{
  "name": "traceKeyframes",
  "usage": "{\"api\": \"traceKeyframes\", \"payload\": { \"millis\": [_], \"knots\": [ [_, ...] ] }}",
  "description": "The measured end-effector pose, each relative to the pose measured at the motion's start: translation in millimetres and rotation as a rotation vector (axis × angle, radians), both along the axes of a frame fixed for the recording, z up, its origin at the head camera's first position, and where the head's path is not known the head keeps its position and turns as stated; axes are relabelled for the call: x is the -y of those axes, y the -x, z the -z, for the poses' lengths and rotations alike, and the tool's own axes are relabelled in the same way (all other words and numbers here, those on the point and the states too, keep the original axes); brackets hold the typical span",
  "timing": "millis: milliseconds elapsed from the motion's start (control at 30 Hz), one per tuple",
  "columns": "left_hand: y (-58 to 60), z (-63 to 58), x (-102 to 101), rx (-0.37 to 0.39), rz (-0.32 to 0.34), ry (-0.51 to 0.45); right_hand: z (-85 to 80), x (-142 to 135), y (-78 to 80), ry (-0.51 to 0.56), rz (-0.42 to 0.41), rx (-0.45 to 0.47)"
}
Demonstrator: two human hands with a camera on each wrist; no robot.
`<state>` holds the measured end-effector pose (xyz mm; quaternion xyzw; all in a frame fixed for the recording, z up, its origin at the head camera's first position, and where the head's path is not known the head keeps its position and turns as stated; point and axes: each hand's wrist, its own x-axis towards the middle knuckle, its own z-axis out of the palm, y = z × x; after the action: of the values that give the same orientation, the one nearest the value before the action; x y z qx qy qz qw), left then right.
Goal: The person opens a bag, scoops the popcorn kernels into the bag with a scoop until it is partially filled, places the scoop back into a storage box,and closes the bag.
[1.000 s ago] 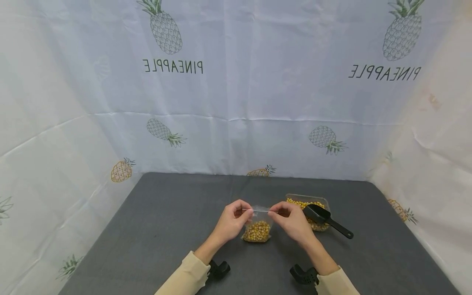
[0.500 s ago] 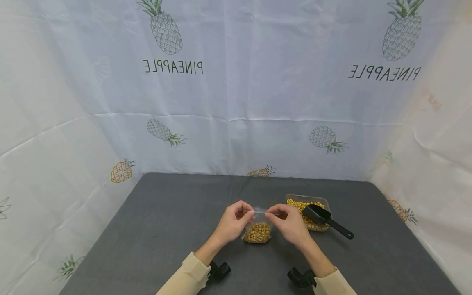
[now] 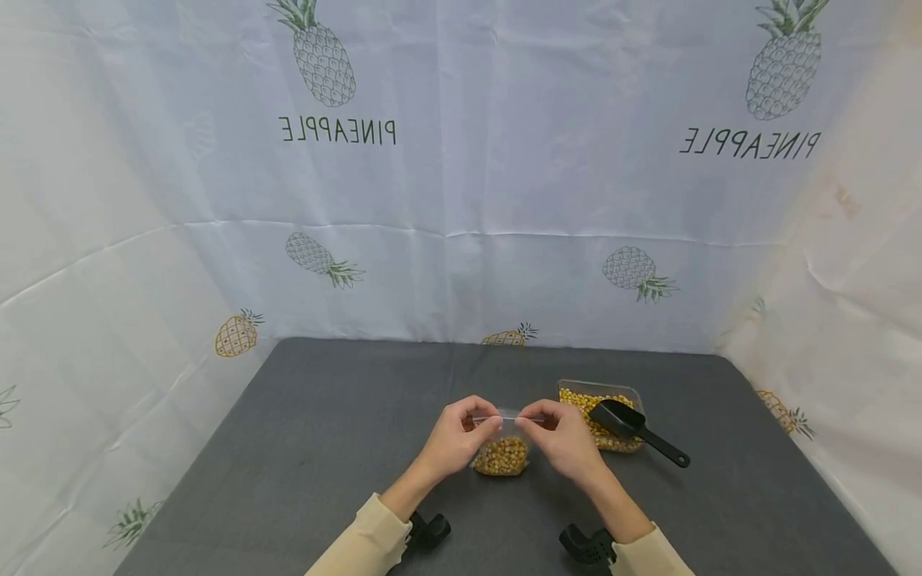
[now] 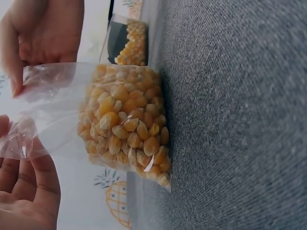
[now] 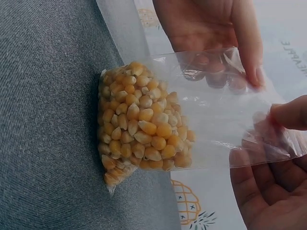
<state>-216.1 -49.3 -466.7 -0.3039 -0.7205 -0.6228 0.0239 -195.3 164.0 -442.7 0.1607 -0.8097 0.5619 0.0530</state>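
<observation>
A clear zip bag (image 3: 502, 456) part-filled with yellow corn kernels stands upright on the grey table, between both hands. My left hand (image 3: 455, 438) pinches the left side of its top edge between thumb and fingers. On the other side my right hand (image 3: 564, 440) pinches the top edge the same way, the two thumbs close together. In the left wrist view, kernels (image 4: 125, 117) fill the lower part of the bag, and the thin plastic above them is slack and creased. The right wrist view shows the bag's base (image 5: 108, 143) resting on the cloth surface.
Behind and right of my right hand stands a clear rectangular container (image 3: 634, 392) of corn kernels. A black scoop (image 3: 627, 422) lies across it, handle pointing front right. White curtains (image 3: 461, 176) with pineapple prints enclose the back and sides of the grey table (image 3: 346, 448).
Both hands have come down slightly. Right fingers have shifted left along the bag's top edge, so the thumbs are closer together. The container and scoop have stayed put.
</observation>
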Motion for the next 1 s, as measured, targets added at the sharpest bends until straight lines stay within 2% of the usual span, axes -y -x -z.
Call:
{"api": "traceKeyframes", "payload": {
  "millis": [267,467,533,733,767,1000],
  "knots": [
    [-0.9,-1.0,0.1,-0.010,-0.012,0.014,-1.9,1.1,-1.2,0.001,0.001,0.010],
    [-1.8,-2.0,0.7,-0.020,0.000,0.025,-1.8,3.2,-2.7,0.011,-0.032,0.026],
    [-4.4,-6.1,0.1,-0.031,0.006,0.025,-1.1,3.9,-2.8,0.001,-0.040,0.017],
    [-5.2,-6.2,-1.8,-0.055,-0.005,0.051,1.2,4.5,-2.3,-0.039,-0.032,-0.013],
    [-2.8,-2.1,-1.7,-0.058,-0.009,0.056,1.2,4.5,-2.4,-0.047,-0.031,-0.015],
    [-3.1,-2.2,-0.5,-0.075,-0.021,0.078,-1.0,1.7,-0.8,-0.082,-0.044,0.010]
  ]
}}
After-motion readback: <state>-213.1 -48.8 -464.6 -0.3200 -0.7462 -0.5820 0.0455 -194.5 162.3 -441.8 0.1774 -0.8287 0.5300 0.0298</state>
